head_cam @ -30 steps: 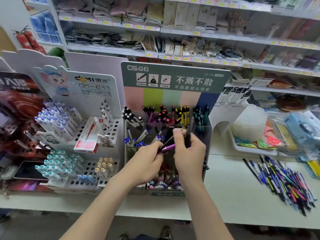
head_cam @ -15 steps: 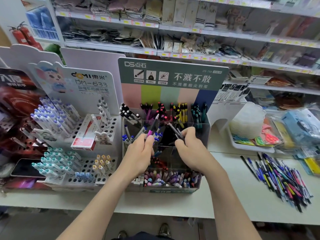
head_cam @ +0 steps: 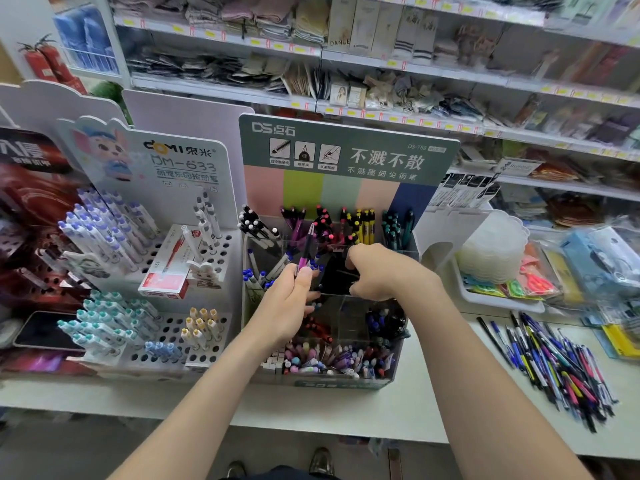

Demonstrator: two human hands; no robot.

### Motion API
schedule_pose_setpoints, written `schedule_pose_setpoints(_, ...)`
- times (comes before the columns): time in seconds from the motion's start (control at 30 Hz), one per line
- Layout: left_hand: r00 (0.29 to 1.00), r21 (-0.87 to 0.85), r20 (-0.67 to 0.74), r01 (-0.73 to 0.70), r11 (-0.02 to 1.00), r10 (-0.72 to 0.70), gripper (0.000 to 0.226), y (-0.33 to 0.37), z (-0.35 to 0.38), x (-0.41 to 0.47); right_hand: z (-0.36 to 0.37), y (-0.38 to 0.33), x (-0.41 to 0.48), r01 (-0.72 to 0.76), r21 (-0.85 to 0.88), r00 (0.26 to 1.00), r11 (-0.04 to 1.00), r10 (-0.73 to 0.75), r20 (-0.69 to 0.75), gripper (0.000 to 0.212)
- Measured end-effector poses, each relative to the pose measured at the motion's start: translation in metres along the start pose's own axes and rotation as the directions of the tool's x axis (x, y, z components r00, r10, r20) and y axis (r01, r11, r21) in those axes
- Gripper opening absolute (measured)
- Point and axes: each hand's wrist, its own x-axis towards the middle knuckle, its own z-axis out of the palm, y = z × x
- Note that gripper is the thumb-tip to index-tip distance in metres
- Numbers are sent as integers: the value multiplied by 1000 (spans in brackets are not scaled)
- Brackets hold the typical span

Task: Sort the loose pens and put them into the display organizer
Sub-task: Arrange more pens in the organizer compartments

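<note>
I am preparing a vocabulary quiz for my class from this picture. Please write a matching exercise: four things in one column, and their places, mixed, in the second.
Things
1. purple pen
2. loose pens
3. red and white box
4. yellow pens

Places
A. lying on the counter, right of the organizer
B. standing in the organizer's back row
C. gripped by the left hand
D. lying on the white holed stand

Pairs: 1-C, 2-A, 3-D, 4-B

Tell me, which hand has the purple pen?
The left hand pinches the purple pen, nearly upright, over the organizer. The right hand curls into a compartment beside it; no purple shows there.
</note>
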Motion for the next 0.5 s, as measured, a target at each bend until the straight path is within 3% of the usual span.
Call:
schedule_pose_setpoints(0.23,1000,-131,-14,15,991,-17,25,-5,-2,-3,12,7,3,166,168,964,972,-124,-234,50)
schedule_pose_setpoints(0.37,998,-168,-60,6,986,-17,33,-7,-1,-2,29,15,-2,204,357,900,911,-31,-436,52)
schedule_pose_setpoints(0.5,997,-249,-53,38,968,-53,43,-5,-4,1,56,12,-2,294,494,828,818,39,-559,38)
